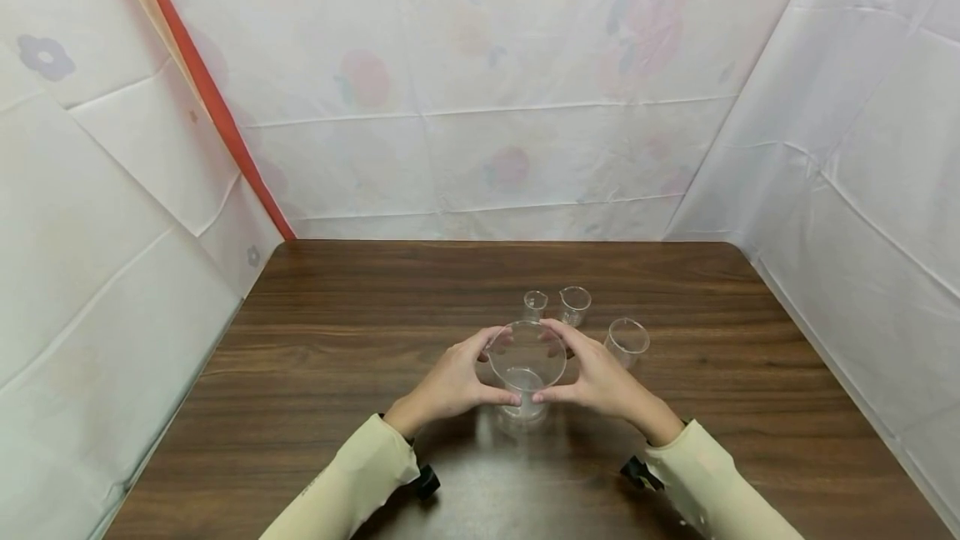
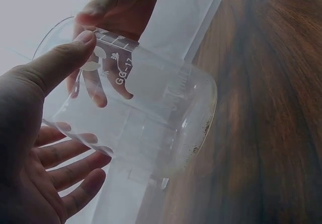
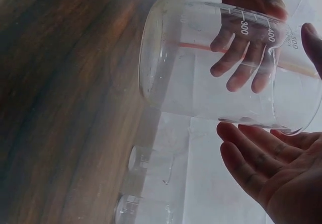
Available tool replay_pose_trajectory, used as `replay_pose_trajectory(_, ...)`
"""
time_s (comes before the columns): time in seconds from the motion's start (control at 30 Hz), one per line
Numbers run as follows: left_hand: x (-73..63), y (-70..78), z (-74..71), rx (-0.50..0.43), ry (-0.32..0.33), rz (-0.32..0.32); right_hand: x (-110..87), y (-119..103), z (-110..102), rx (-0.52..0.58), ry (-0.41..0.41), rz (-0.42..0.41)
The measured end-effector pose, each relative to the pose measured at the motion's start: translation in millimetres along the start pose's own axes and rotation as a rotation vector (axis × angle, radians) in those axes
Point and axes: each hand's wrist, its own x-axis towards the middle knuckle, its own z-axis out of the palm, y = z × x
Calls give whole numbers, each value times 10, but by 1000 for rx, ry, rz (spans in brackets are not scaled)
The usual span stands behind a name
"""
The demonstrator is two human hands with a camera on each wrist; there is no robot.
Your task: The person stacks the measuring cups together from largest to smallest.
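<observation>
A large clear glass beaker [image 1: 524, 369] is upright between my two hands, near the middle of the table. My left hand [image 1: 453, 375] grips its upper part from the left, and my right hand [image 1: 603, 377] grips it from the right. Both thumbs press the near side while the fingers reach around the sides. White graduations and lettering show on the beaker [image 2: 156, 98] in the left wrist view. The right wrist view shows marks such as 300 and 400 on the glass [image 3: 201, 88]. Whether its base touches the table, I cannot tell.
Behind the large beaker stand a tiny beaker [image 1: 535, 302] and a small one [image 1: 575, 301]. A medium beaker [image 1: 627, 340] stands beyond my right hand. The brown wooden table [image 1: 337, 307] meets pale cloth walls [image 1: 337, 157] at the back and sides.
</observation>
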Motion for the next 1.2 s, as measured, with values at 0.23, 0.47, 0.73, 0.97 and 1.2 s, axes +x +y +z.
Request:
replay_pose_trajectory(0.23,-12,-29,44,5,-7,-6,-27,42,55,1,-14,18)
replay_pose_trajectory(0.47,-16,-79,91,3,-31,-32,-50,87,100,2,-16,10)
replay_pose_trajectory(0.73,-22,-114,107,-21,-36,-26,-69,99,120,30,-22,34)
replay_pose_trajectory(0.97,-34,-126,111,-39,-44,-36,-82,106,144,90,-39,67)
replay_pose_trajectory(1.2,-35,-116,121,-37,-41,-34,-94,128,142,100,-42,63)
